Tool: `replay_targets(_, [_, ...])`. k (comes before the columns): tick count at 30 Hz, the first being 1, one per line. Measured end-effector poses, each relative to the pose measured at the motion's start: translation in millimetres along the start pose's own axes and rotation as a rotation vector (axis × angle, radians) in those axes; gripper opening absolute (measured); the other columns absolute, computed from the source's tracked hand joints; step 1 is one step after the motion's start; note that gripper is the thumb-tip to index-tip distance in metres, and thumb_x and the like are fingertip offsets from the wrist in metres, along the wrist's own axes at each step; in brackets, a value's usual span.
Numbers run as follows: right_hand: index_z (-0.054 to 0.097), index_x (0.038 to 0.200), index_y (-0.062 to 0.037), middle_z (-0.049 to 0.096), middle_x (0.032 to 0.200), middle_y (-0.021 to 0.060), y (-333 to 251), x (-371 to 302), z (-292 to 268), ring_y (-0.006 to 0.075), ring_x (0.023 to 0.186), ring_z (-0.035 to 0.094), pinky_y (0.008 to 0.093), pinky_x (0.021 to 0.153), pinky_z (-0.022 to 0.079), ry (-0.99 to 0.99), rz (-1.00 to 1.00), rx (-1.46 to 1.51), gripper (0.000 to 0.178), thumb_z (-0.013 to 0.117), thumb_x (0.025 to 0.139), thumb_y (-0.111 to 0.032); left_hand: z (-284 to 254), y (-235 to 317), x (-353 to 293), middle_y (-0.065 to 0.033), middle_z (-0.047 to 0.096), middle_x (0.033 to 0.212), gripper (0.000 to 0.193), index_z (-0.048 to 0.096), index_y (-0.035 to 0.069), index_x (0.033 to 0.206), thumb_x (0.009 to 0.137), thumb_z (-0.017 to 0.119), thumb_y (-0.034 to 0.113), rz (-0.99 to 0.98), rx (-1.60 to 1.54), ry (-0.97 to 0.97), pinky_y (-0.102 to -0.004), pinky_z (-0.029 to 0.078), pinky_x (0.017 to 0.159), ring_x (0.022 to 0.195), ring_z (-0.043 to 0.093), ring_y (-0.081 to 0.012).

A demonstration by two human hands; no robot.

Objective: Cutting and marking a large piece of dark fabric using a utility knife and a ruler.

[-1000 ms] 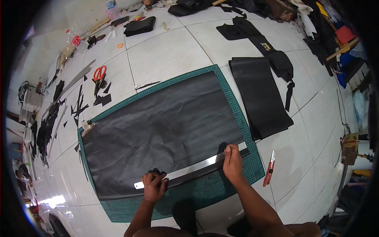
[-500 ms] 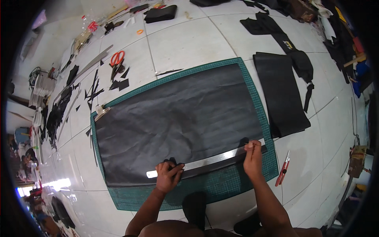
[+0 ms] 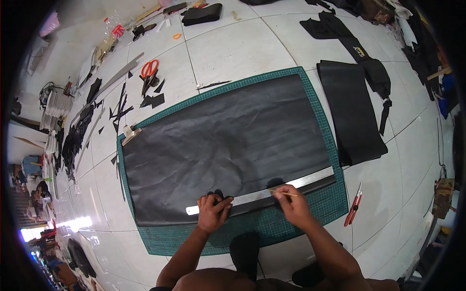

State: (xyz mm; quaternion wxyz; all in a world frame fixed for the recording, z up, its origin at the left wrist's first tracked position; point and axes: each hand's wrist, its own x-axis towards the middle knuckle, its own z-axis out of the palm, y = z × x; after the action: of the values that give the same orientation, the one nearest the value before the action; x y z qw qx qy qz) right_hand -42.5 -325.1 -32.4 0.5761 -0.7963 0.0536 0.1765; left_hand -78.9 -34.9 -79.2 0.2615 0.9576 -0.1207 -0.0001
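Observation:
A long metal ruler (image 3: pixel 313 179) lies across the near part of a large black sheet (image 3: pixel 228 136). Beneath the sheet is a green gridded cutting mat (image 3: pixel 179 240). My left hand (image 3: pixel 212 214) presses on the ruler near its left end, fingers bent over it. Pinched in my right hand (image 3: pixel 294 207) is a thin light-brown stick (image 3: pixel 289 194), just over the ruler's middle; its exact kind and tip contact are unclear. A metal clip (image 3: pixel 130 133) grips the sheet and mat at the far left corner.
A red cutter knife (image 3: pixel 356 207) lies on the tiles right of the mat. Folded black material (image 3: pixel 352 114) lies beyond it. Orange-handled scissors (image 3: pixel 149 70) and black scraps (image 3: pixel 154 101) are at the far left, near a long grey strip (image 3: pixel 119 73).
My right hand has moved left along the ruler, from its right end to about its middle. My left hand stays on the ruler. The whole view has shifted slightly.

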Motion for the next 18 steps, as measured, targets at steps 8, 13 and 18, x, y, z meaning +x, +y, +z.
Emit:
replay_targets(8, [0.06, 0.101, -0.0023, 0.067, 0.095, 0.0116, 19.2, 3.7, 11.5, 0.0265, 0.086, 0.067, 0.0348, 0.076, 0.053, 0.043, -0.291, -0.126, 0.011, 0.061, 0.094, -0.011, -1.9, 3.0, 3.6, -0.0027, 0.052, 0.095, 0.029, 0.074, 0.023, 0.11, 0.081, 0.075, 0.02, -0.002, -0.009, -0.024, -0.0412, 0.035, 0.087, 0.095, 0.05, -0.024])
replay_targets(13, [0.058, 0.097, -0.0029, 0.066, 0.092, 0.0114, 31.6, 2.8, 4.4, 0.0272, 0.083, 0.067, 0.0359, 0.074, 0.053, 0.026, -0.277, -0.083, 0.01, 0.063, 0.089, -0.008, -2.1, 2.4, 2.1, -0.0031, 0.052, 0.096, 0.029, 0.074, 0.024, 0.11, 0.081, 0.075, 0.02, -0.007, -0.009, -0.026, -0.0414, 0.035, 0.087, 0.095, 0.05, -0.0244])
replay_targets(18, [0.057, 0.094, -0.0038, 0.065, 0.091, 0.0117, 33.6, 4.2, 0.7, 0.028, 0.081, 0.066, 0.0369, 0.073, 0.052, -0.009, -0.269, -0.155, 0.011, 0.064, 0.088, -0.007, -1.4, 2.4, 1.8, -0.0035, 0.052, 0.096, 0.03, 0.073, 0.024, 0.11, 0.081, 0.075, 0.021, -0.015, -0.01, -0.025, -0.0418, 0.035, 0.088, 0.096, 0.05, -0.0249])
